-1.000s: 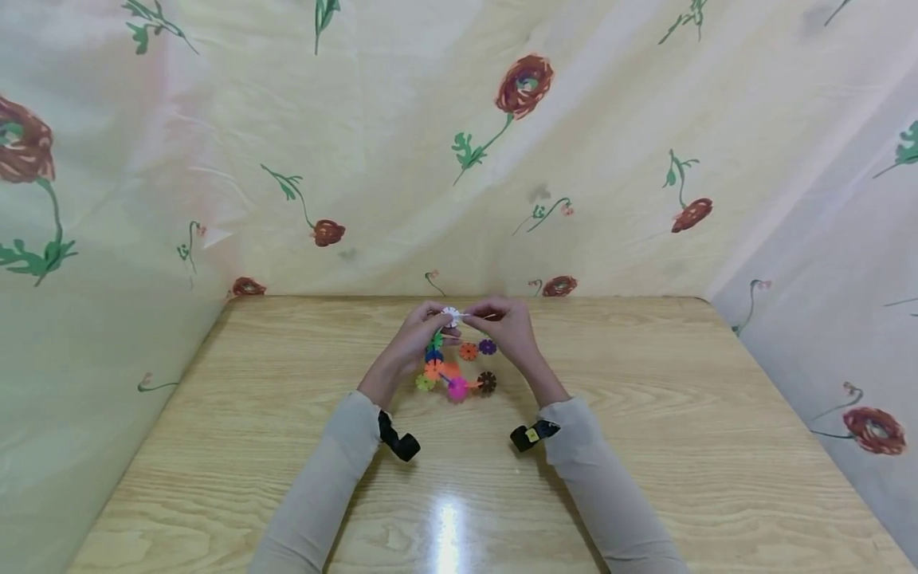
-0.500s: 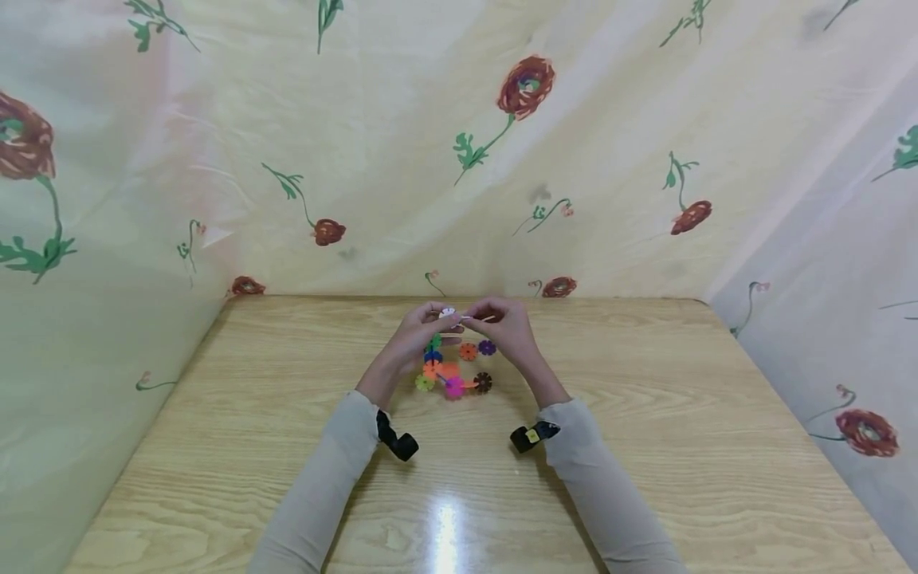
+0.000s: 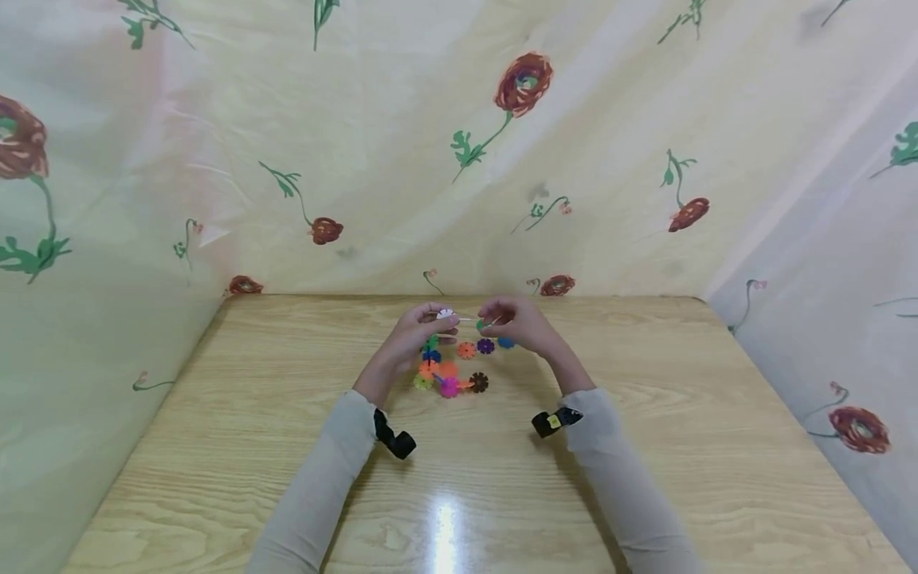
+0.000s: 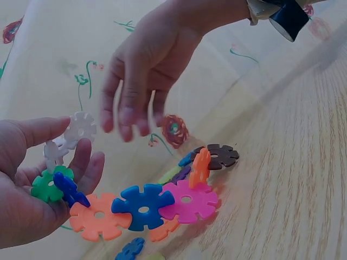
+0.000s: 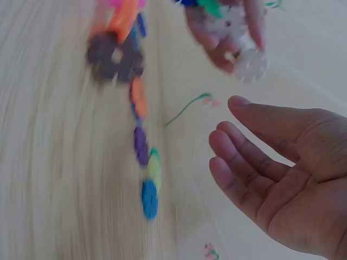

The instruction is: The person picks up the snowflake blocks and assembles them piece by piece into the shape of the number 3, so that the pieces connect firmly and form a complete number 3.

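Note:
My left hand [image 3: 416,331] pinches a white snowflake disc [image 4: 81,127], which is joined to another white one, between thumb and fingers. From them a chain runs through a green disc [image 4: 50,184] and a dark blue one [image 4: 64,187] beside the palm. It continues with an orange disc [image 4: 100,216], a blue disc [image 4: 142,195], a pink disc [image 4: 188,208], an upright orange one and a brown disc [image 4: 222,157]. My right hand [image 5: 293,168] holds nothing, its fingers loosely bent, just right of the white discs.
Loose discs lie on the wooden table [image 3: 645,446] beyond the chain: purple [image 5: 141,146], yellow-green [image 5: 156,173] and blue [image 5: 149,199], among others. A flowered curtain [image 3: 402,159] hangs behind the table's far edge.
My right hand has let go of the white disc and moved right, away from the left hand. Loose green and blue discs now show near it. The left hand keeps its hold.

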### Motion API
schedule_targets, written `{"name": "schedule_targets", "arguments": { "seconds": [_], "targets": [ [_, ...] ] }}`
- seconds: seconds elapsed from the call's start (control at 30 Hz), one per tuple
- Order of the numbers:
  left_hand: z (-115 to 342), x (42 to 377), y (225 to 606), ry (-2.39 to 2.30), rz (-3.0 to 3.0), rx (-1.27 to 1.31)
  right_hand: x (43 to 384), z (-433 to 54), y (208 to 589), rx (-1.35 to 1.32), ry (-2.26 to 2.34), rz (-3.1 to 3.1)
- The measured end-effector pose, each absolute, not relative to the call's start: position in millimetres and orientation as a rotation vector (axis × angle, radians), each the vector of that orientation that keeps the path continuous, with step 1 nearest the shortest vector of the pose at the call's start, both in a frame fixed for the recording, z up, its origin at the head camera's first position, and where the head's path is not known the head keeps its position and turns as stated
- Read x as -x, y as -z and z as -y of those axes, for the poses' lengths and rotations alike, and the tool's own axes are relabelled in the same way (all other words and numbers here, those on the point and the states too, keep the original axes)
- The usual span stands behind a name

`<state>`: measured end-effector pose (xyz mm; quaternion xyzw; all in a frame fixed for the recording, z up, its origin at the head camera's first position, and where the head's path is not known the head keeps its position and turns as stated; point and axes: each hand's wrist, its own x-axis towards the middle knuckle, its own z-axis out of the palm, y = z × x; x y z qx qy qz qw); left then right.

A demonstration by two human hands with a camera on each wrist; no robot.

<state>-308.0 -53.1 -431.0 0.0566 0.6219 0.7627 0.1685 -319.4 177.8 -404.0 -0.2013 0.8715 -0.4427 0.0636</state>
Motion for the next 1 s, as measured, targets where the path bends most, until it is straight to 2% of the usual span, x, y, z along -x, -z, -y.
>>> {"name": "schedule_targets", "arguments": {
  "seconds": [0.43, 1.0],
  "targets": [
    [58.8, 308.0, 430.5, -2.138, -1.797, -0.198, 334.1, -210.9, 424.6, 0.594, 0.977, -2.721],
    [56.5, 308.0, 430.7, -2.136, -1.787, -0.210, 337.2, -212.8, 439.7, 0.455, 0.964, -2.753]
  ]
}}
